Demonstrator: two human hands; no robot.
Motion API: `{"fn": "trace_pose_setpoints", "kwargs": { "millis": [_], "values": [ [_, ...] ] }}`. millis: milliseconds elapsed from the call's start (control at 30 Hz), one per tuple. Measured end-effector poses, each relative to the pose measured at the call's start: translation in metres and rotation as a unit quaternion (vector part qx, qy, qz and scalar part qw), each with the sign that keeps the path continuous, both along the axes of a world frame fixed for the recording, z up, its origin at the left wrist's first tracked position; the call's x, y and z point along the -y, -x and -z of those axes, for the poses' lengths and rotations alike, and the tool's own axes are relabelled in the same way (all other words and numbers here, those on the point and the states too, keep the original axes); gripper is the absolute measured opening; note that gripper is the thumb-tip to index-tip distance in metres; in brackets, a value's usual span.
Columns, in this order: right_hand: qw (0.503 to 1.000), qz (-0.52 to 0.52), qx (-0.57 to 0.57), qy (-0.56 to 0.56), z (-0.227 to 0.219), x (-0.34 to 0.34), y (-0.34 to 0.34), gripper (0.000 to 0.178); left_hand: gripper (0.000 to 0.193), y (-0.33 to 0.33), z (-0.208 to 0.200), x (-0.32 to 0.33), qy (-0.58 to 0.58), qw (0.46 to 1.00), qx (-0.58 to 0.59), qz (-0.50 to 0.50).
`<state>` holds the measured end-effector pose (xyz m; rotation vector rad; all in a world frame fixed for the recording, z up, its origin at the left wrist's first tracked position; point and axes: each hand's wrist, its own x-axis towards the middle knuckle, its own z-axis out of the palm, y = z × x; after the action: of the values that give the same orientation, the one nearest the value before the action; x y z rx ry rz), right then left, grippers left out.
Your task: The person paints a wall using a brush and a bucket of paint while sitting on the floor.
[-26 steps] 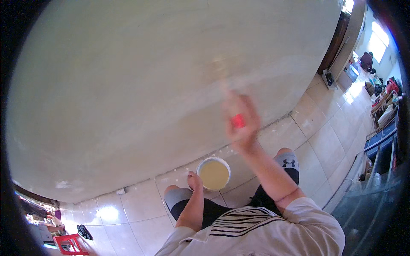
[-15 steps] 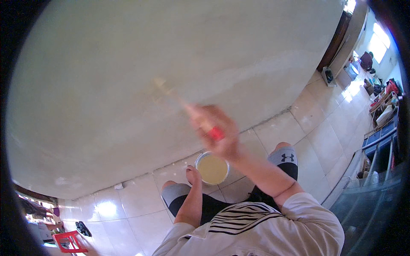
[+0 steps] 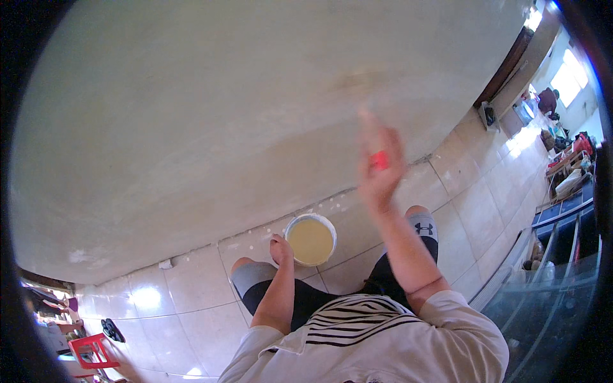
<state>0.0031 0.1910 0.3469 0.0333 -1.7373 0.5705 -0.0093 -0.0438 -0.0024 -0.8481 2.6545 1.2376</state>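
My right hand (image 3: 383, 163), blurred by motion, is closed around a paintbrush (image 3: 364, 116) with a red handle end. The brush's head is smeared into a tan streak against the pale grey-beige wall (image 3: 191, 127). Below, a white bucket (image 3: 330, 225) of pale yellow liquid stands on the floor tiles between my knees. At the bucket's left rim, my left hand (image 3: 281, 249) is closed with its fingers curled in; it appears to grip the rim, though the fingertips are hidden.
Cream floor tiles (image 3: 198, 300) with pale splashes meet the wall's foot. A red stool (image 3: 92, 351) and dark slippers (image 3: 112, 330) are at lower left. A glass-topped cabinet (image 3: 549, 306) stands close on my right, with piled goods (image 3: 575, 159) and a grey tray (image 3: 489, 117) farther off.
My right hand has swept the brush to the right and upward along the wall. My left hand stays by the bucket's rim. The whole view has shifted slightly.
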Motion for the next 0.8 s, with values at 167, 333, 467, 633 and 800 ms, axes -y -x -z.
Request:
{"fn": "trace_pose_setpoints", "kwargs": {
  "millis": [167,333,467,633,800],
  "values": [
    [0.952,-0.289,0.094,0.018,-0.016,0.118,-0.012,0.045,0.062,0.01,0.028,0.014,-0.013,0.999,-0.038,0.01],
    [0.934,-0.33,0.106,0.087,-0.009,0.097,-0.022,0.036,0.061,0.016,0.029,0.014,0.024,0.999,-0.006,0.036],
    [0.908,-0.269,0.211,0.24,0.044,0.035,-0.039,0.024,0.061,0.002,0.004,-0.006,-0.049,0.999,0.01,0.001],
    [0.813,-0.222,0.43,0.324,0.112,0.016,-0.058,0.025,0.06,0.005,0.006,0.003,0.006,1.0,0.01,-0.009],
    [0.803,-0.177,0.557,0.116,0.189,0.053,-0.051,0.027,0.06,0.008,0.001,0.007,0.027,0.999,0.02,0.004]
  ]
}}
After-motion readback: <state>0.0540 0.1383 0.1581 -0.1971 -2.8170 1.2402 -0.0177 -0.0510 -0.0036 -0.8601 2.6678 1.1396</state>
